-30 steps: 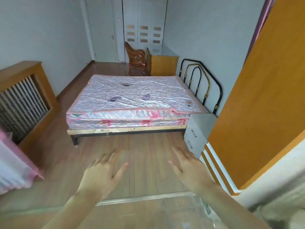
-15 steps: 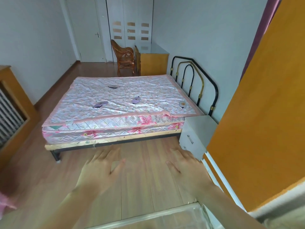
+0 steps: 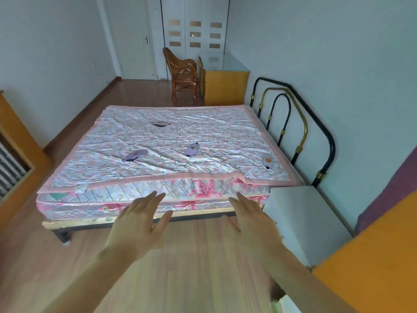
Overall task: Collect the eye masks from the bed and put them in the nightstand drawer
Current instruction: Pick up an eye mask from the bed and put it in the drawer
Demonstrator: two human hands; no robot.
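Note:
Several eye masks lie apart on the pink floral bed (image 3: 94, 177): a purple mask (image 3: 136, 154) at the left, another purple mask (image 3: 191, 149) in the middle, a dark-edged mask (image 3: 160, 123) farther back, and a grey mask with an orange patch (image 3: 267, 161) near the headboard. The white nightstand (image 3: 302, 213) stands against the bed's right corner; its drawer front is hidden from this angle. My left hand (image 3: 137, 227) and my right hand (image 3: 252, 222) hover with straight, spread fingers over the floor in front of the bed, holding nothing.
A black and brass metal headboard (image 3: 300, 136) runs along the right wall. An orange wardrobe side (image 3: 370, 256) is close on my right. A wicker chair (image 3: 181, 75) and a yellow cabinet (image 3: 225, 85) stand beyond the bed. A wooden slatted unit (image 3: 15, 150) is at the left.
The bed and nightstand have come closer and now fill more of the view. Both hands stay spread and empty, and now sit higher in the frame, near the mattress edge.

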